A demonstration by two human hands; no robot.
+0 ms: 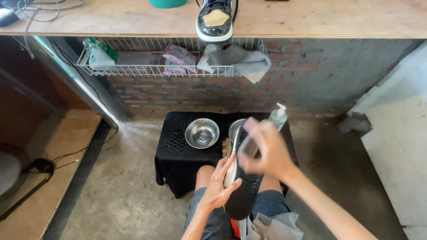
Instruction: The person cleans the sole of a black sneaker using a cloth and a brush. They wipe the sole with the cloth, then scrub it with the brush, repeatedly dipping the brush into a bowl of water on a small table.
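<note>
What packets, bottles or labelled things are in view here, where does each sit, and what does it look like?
Green and white soft packet: left end of the wire basket under the wooden shelf.
Pink and white crinkled packet: middle of that basket, beside a grey cloth.
Clear pump bottle: back right of the black-covered stool, just beyond the right hand, white pump on top.
No signs or screens can be made out.

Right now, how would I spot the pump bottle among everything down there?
Find the low black-draped stool on the concrete floor below the brick wall. At its back right corner, beyond the raised right hand, stands the pump bottle. Unlike the steel bowls beside it, it is tall and clear with a white pump.
</note>
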